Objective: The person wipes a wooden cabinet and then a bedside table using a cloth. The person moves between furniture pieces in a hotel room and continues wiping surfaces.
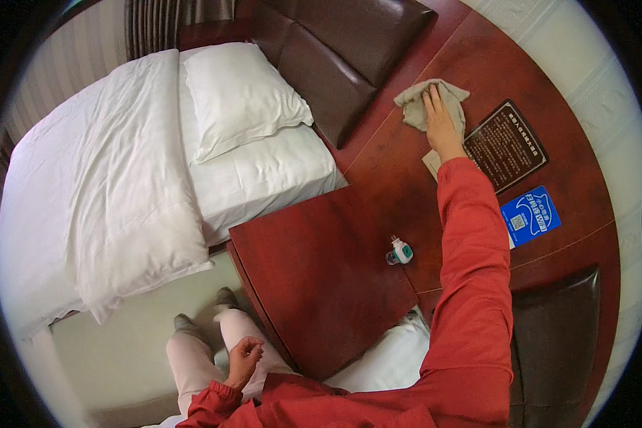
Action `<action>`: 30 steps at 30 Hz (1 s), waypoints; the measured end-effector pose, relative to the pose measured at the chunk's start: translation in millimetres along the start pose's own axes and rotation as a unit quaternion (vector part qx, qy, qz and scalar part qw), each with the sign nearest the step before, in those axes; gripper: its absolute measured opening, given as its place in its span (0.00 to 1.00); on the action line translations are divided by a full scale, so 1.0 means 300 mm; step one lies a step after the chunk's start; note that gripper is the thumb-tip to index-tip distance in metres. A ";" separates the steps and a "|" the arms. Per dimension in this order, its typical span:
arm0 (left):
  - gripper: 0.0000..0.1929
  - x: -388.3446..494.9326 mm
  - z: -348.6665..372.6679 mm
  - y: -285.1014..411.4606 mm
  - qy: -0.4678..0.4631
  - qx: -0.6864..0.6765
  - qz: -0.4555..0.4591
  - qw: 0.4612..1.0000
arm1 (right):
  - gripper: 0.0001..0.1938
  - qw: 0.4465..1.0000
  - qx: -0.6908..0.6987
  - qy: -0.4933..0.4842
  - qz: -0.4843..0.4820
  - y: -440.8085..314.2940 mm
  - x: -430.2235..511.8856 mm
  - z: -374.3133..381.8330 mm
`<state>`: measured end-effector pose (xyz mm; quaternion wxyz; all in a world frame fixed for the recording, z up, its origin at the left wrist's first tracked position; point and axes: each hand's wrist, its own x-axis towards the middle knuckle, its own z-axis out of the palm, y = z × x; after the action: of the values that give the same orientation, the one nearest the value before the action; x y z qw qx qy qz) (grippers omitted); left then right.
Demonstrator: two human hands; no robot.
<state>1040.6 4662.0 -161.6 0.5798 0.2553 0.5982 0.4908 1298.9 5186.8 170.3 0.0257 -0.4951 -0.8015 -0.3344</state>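
Observation:
My right hand (442, 131), fingers extended, presses a beige cloth (414, 113) against the reddish-brown wooden wall panel (385, 155). The cloth bunches around the fingers, and its underside is hidden. Just beside the wrist is a dark plaque (508, 144) with writing and a pale border. A small cream plate (431, 162), perhaps a switch or socket, is partly covered by the forearm. My left hand (245, 357) hangs low in front of my legs, its fingers loosely curled with nothing visible in them.
A wooden nightstand (321, 273) stands between two beds. At its back edge is a white-and-green plug-in vaporizer (401, 251) with bare prongs. A blue sign (532, 216) bears writing and a printed code. White bedding (112, 187) and a pillow (241, 96) are at left, another bed (385, 358) below.

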 end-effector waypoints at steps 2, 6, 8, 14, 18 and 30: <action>0.04 -0.018 -0.009 0.003 -0.001 0.005 0.019 1.000 | 0.35 0.998 0.035 0.056 0.014 0.004 -0.049 -0.004; 0.04 -0.043 -0.015 0.010 -0.001 0.003 0.015 1.000 | 0.33 0.983 -0.040 0.160 0.083 0.081 -0.104 -0.087; 0.05 -0.052 -0.002 0.011 0.002 0.014 0.009 1.000 | 0.32 0.975 0.011 0.201 0.091 0.117 -0.143 -0.133; 0.04 -0.096 0.012 0.004 -0.022 0.012 0.031 0.999 | 0.25 0.955 0.037 0.273 0.107 0.171 -0.291 -0.206; 0.04 -0.126 -0.007 -0.001 -0.006 0.033 0.066 0.997 | 0.26 0.972 -0.016 0.205 0.115 0.147 -0.389 -0.169; 0.04 -0.183 -0.042 -0.005 0.012 0.023 0.070 0.997 | 0.27 0.973 -0.140 0.146 0.111 0.197 -0.387 -0.285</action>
<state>1039.9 4609.8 -140.5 0.5307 0.3042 0.5968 0.5193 1380.9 5065.4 223.5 0.1101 -0.5254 -0.6742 -0.5073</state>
